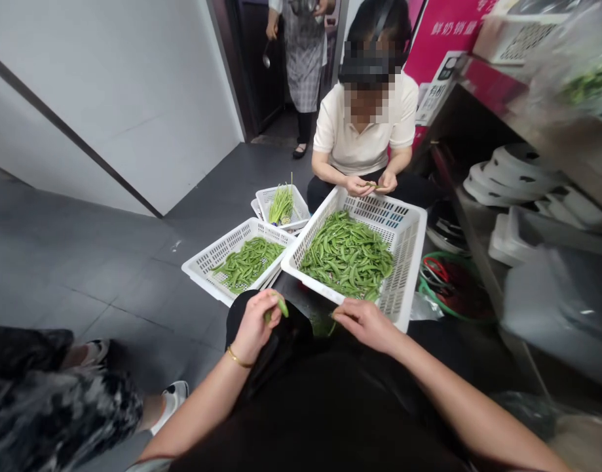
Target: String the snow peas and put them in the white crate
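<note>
My left hand (pixel 259 321) is closed around a green pea pod (pixel 282 305), whose end sticks out past the fingers. On the right, my right hand (pixel 362 321) pinches a thin green strip (pixel 333 326) at its fingertips. The two hands are apart, above my lap. Just beyond my right hand, a large white basket (pixel 413 262) holds a heap of green pods (pixel 350 252). A smaller white basket (pixel 197 267), beyond my left hand, has more green pods (pixel 251 262) in it.
Across from me, a co-worker (pixel 364 141) handles a pod over the large basket. Another white basket (pixel 303 211) holds long green stems (pixel 282 204). A shelf with containers (pixel 517 174) stands right. One person (pixel 303 59) stands behind; another's legs (pixel 69 406) are at left.
</note>
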`<action>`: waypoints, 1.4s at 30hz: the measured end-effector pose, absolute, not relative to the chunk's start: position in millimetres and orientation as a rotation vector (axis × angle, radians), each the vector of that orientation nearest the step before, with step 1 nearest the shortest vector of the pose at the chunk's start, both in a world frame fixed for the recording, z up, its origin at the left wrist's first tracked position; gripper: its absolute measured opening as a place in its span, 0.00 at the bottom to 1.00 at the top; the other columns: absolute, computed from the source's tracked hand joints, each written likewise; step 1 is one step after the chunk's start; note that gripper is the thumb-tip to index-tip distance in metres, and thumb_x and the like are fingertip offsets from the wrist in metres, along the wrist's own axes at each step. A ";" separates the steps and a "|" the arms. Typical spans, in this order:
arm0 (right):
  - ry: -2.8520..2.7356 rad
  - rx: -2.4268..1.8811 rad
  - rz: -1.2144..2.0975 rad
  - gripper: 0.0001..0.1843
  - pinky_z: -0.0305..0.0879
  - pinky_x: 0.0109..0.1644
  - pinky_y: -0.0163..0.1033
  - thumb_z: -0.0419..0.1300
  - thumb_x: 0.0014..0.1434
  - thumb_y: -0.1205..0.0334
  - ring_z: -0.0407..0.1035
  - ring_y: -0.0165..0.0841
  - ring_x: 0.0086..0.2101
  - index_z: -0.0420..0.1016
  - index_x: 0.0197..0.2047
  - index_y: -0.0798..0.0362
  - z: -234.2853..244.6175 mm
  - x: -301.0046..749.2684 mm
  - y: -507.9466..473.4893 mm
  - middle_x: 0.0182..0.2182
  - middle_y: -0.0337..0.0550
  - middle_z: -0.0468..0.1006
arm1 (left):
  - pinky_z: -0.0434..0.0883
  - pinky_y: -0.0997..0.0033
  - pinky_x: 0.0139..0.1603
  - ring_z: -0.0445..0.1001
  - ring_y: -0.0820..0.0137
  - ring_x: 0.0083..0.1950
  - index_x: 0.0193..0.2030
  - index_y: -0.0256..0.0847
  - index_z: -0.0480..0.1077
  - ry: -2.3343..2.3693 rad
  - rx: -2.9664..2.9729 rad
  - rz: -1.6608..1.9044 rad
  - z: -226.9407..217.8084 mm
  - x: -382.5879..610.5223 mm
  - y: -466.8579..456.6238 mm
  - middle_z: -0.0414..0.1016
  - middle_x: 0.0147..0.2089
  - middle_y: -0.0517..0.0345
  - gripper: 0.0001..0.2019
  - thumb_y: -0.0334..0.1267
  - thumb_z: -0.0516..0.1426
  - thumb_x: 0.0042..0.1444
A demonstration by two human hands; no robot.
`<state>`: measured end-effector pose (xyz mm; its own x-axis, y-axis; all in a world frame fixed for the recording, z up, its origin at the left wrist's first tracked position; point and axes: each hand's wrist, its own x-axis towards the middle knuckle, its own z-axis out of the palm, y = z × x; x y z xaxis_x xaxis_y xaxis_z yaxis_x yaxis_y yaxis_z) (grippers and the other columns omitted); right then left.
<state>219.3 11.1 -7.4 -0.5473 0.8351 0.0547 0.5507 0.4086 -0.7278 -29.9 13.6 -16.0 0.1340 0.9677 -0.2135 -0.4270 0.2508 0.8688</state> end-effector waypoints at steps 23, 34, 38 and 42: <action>-2.702 -1.914 0.504 0.18 0.65 0.48 0.41 0.47 0.65 0.53 0.69 0.38 0.47 0.71 0.49 0.53 -69.5 189.6 167.2 0.49 0.50 0.72 | 0.50 0.84 0.14 0.48 0.84 0.17 0.35 0.35 0.70 0.696 0.408 0.784 -38.5 -23.3 26.3 0.51 0.19 0.68 0.07 0.36 0.61 0.51; -2.269 -1.987 1.056 0.16 0.70 0.45 0.44 0.56 0.62 0.57 0.70 0.34 0.42 0.68 0.50 0.56 -81.5 236.9 169.3 0.47 0.47 0.72 | 0.41 0.84 0.13 0.44 0.85 0.13 0.33 0.33 0.72 0.931 0.567 0.725 -17.9 -39.2 1.3 0.55 0.15 0.69 0.11 0.41 0.62 0.51; -1.857 -1.937 1.177 0.12 0.71 0.33 0.36 0.54 0.63 0.60 0.71 0.28 0.29 0.70 0.44 0.60 -73.5 261.3 161.0 0.32 0.43 0.75 | 0.54 0.82 0.14 0.63 0.79 0.18 0.35 0.33 0.73 0.980 0.647 0.702 -18.2 -19.0 7.1 0.69 0.22 0.58 0.13 0.41 0.63 0.48; -1.513 -1.734 1.125 0.13 0.71 0.29 0.33 0.52 0.63 0.60 0.70 0.26 0.23 0.69 0.45 0.61 -50.3 251.9 152.3 0.24 0.39 0.73 | 0.56 0.80 0.15 0.62 0.80 0.17 0.36 0.32 0.74 0.947 0.666 0.687 -11.9 -4.7 13.7 0.68 0.21 0.60 0.13 0.40 0.64 0.47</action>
<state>251.9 152.3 -50.3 0.0050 0.9751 -0.2219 0.4938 -0.1954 -0.8473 -4.7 13.7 -11.9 0.4129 0.7677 -0.4901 -0.2267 0.6078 0.7610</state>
